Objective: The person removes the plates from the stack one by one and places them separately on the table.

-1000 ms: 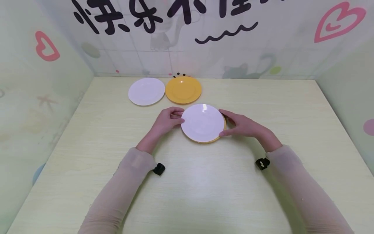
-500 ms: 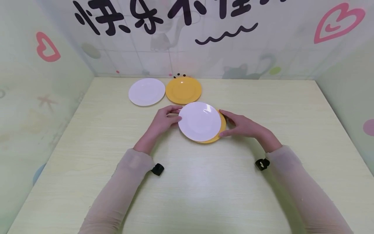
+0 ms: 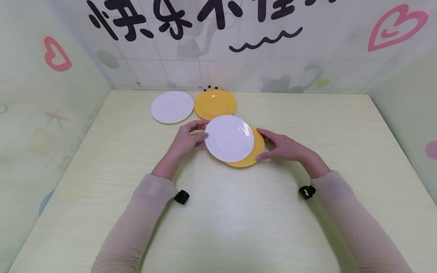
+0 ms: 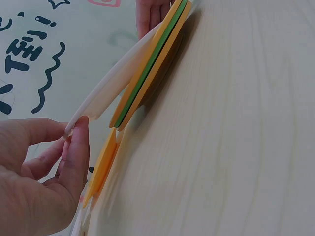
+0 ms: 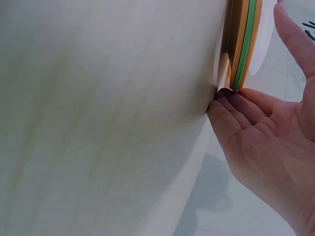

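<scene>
My left hand pinches the left rim of a white plate between thumb and fingers. In the left wrist view this white plate is tilted, its held side raised off the stack. Beneath it shows the top yellow plate of the stack, uncovered at the right. Seen edge-on, a green plate lies between two yellow ones. My right hand holds the stack's right side, thumb at the front rim and fingers round the back. The right wrist view shows its fingertips against the rims.
Another white plate lies at the back left of the wooden table. Right beside it is another yellow plate, its front edge close to the raised white plate. Patterned walls stand at the back and sides.
The left hand has drawn the white plate left and toward the back, baring more of the yellow plate beneath. The right hand and the stack have stayed in place.
</scene>
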A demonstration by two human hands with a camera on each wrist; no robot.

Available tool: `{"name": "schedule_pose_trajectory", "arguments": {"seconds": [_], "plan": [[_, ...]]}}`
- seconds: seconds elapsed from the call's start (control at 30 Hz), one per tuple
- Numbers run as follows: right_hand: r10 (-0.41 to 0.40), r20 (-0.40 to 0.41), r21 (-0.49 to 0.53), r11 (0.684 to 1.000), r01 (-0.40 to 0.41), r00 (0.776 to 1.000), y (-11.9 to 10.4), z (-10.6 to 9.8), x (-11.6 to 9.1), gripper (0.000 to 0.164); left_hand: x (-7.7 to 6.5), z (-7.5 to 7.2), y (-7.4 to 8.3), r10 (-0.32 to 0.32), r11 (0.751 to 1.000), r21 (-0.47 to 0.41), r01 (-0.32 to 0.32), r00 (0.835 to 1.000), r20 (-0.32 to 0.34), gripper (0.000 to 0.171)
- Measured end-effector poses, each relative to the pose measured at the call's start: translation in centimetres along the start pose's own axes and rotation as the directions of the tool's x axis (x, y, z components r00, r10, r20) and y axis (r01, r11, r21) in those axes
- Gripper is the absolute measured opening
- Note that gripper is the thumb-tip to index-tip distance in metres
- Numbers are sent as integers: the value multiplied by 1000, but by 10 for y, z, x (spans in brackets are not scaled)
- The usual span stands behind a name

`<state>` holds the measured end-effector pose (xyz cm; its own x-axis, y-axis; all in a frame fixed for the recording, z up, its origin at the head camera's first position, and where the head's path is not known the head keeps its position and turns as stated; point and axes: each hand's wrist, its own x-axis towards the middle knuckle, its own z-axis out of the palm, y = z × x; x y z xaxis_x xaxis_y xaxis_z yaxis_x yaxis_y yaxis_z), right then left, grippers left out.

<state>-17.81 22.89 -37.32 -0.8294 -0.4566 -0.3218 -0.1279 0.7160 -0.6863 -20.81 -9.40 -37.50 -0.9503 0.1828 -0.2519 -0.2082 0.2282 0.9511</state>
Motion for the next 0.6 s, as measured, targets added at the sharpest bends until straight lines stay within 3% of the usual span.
{"name": "schedule_pose_trajectory", "arguments": {"seconds": [0.6], "plan": [[-10,5,14,1000,10,1000,1,1,0,100,-2,-19,4,21,998,-63,-24,998,-61,46]]}}
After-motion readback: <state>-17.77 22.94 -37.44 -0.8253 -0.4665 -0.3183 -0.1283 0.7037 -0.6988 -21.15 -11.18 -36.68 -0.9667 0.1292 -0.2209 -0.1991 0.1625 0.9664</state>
